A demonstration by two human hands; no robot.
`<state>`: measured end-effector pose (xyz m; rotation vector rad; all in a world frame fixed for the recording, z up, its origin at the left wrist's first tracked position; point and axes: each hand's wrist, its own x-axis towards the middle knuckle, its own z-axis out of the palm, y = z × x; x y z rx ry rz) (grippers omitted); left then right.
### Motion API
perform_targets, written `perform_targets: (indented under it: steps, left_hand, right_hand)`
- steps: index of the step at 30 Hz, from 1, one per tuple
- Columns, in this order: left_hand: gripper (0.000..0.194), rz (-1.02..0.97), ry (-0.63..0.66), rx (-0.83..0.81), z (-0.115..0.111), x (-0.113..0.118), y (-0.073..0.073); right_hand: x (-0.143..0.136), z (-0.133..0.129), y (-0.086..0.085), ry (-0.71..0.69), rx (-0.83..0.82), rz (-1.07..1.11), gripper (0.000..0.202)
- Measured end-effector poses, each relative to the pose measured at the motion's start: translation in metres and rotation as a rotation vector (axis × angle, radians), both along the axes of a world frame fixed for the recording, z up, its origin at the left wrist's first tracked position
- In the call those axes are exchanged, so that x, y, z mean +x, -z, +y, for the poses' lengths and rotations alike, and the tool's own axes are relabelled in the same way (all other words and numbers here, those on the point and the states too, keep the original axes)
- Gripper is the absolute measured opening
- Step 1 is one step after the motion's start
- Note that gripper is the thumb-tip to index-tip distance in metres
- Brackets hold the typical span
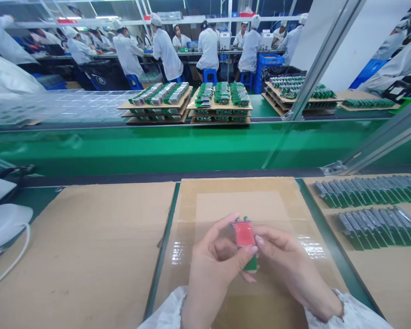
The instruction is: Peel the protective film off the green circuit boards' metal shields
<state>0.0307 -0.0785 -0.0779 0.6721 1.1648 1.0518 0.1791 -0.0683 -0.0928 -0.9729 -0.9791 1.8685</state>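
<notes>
Over the middle cardboard sheet (236, 192), my left hand (215, 260) grips a small green circuit board (250, 264) with a square part on it whose face is covered in red film (244, 234). My left thumb lies across the lower edge of the red square, and the fingers curl behind. At the right edge of the board, my right hand (284, 256) pinches with thumb and forefinger. Whether those fingertips hold the board itself or the film's corner cannot be made out. Much of the board is hidden behind my fingers.
Rows of circuit boards (376, 226) stand on cardboard at the right. Another cardboard sheet (89, 251) lies left, beside a white device with a cable (10, 224). Beyond the green belt (157, 148) are stacked board trays (221, 98). A metal post (318, 64) rises at right; several people work behind.
</notes>
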Motion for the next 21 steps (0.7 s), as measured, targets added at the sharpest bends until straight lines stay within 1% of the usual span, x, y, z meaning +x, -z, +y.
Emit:
perform_targets:
  steps: [6,9,11,14,16,17,18,19,21]
  left_hand:
    - [0.065,-0.001,0.044,-0.001,-0.003,0.001,0.001]
    - [0.063,-0.017,0.097,0.005,-0.002,0.001,0.002]
    - [0.061,0.0,0.131,0.015,0.0,-0.001,0.003]
    - [0.052,0.056,0.155,0.052,0.005,-0.008,0.004]
    - [0.045,0.093,0.113,0.103,0.009,-0.015,0.004]
    - [0.043,0.111,0.08,0.135,0.011,-0.019,0.004]
    - [0.042,0.125,0.048,0.163,0.013,-0.024,0.004]
    - [0.041,0.132,0.028,0.184,0.015,-0.028,0.004]
    - [0.037,0.142,0.034,0.206,0.018,-0.037,0.004]
  right_hand:
    - [0.0,-0.001,0.004,0.019,-0.014,0.018,0.023]
    - [0.0,-0.001,0.007,0.041,0.04,-0.05,0.021]
    - [0.001,-0.001,0.009,0.066,0.188,-0.213,0.02]
    - [0.003,0.001,0.01,0.109,0.536,-0.494,0.017]
    - [0.004,0.003,0.011,0.155,0.708,-0.586,0.015]
    - [0.005,0.004,0.012,0.195,0.745,-0.615,0.014]
    - [0.005,0.005,0.012,0.25,0.746,-0.641,0.013]
    - [0.005,0.006,0.013,0.309,0.714,-0.667,0.012]
    - [0.004,0.008,0.015,0.406,0.59,-0.708,0.012]
